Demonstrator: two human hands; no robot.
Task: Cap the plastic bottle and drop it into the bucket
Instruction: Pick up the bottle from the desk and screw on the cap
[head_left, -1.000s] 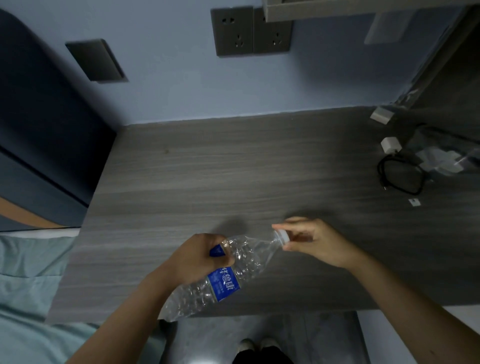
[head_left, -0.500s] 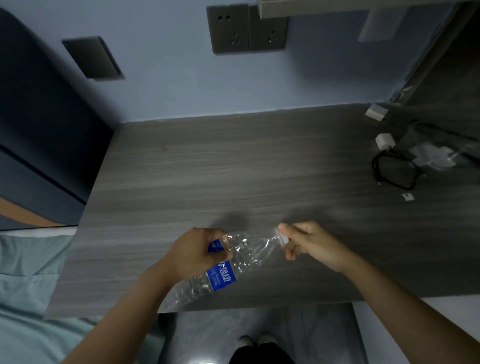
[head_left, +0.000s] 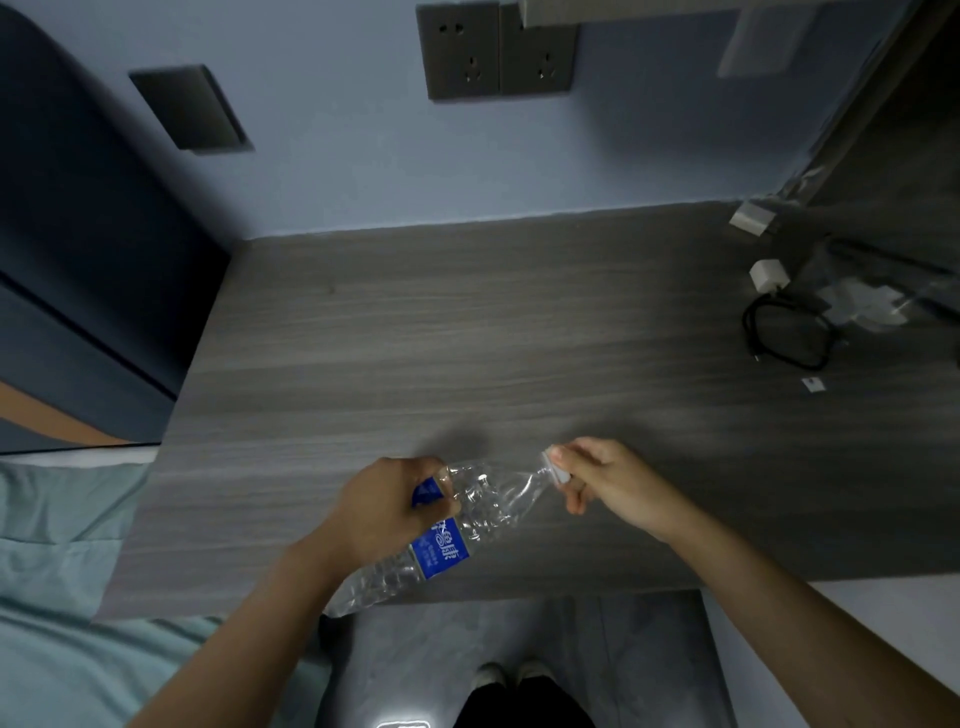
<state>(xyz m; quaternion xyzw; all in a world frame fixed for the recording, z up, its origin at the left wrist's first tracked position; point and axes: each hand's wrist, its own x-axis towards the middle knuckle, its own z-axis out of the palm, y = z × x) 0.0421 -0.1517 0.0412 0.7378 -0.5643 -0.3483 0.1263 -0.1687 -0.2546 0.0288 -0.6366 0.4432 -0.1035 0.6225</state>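
The plastic bottle (head_left: 457, 525) lies tilted across my front, its base hanging past the near edge of the table (head_left: 467, 338) toward the floor and its neck pointing up and to my right, above the wood rather than resting on it. The white cap (head_left: 555, 468) sits at the mouth, and a second ago my right fingers were spread loosely over it; since then they have curled in tight, thumb on top, and the wrist has rolled, which I read as the cap being turned down on the thread. My right hand (head_left: 605, 486) is pinched narrowly on the cap, and my left hand (head_left: 387, 506) is wrapped closed about the bottle's middle, just above the blue label (head_left: 441, 553), bracing it against the twist. The bottle itself has hardly shifted between the pictures. I cannot tell from here whether the cap is fully seated or only caught on the first turn. So the capping looks nearly done but not proven. The bucket is nowhere in view, so the drop means looking away from the table; the black cable (head_left: 784, 338) and white charger (head_left: 769, 275) lie well apart at the far right, out of the way
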